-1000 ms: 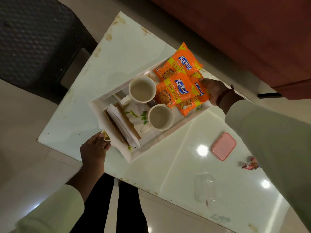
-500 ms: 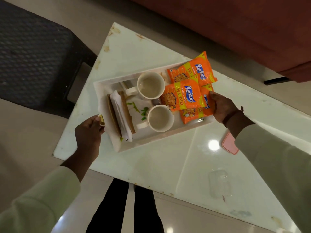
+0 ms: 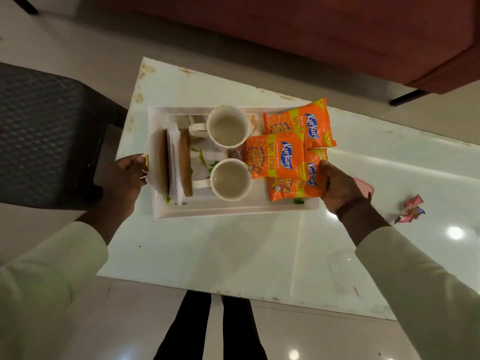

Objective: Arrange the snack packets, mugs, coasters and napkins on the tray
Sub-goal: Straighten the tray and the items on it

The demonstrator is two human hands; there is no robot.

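Observation:
A white rectangular tray point(image 3: 233, 207) rests on the white table. It holds two white mugs point(image 3: 228, 126) point(image 3: 230, 179), brown coasters point(image 3: 185, 162) with white napkins point(image 3: 173, 162) between them on the left, and three orange snack packets point(image 3: 275, 155) overlapping on the right. My left hand point(image 3: 124, 175) grips the tray's left handle. My right hand point(image 3: 340, 185) grips the tray's right end, thumb resting on a packet.
A dark woven chair point(image 3: 49, 133) stands left of the table. A red-brown sofa point(image 3: 311, 29) lies beyond it. A pink lid point(image 3: 366, 187) and a crumpled wrapper point(image 3: 410, 209) lie on the table right of the tray. My legs stand at the near edge.
The view has swung, so the tray now lies square in front of me instead of slanted. Both hands keep their hold on its ends.

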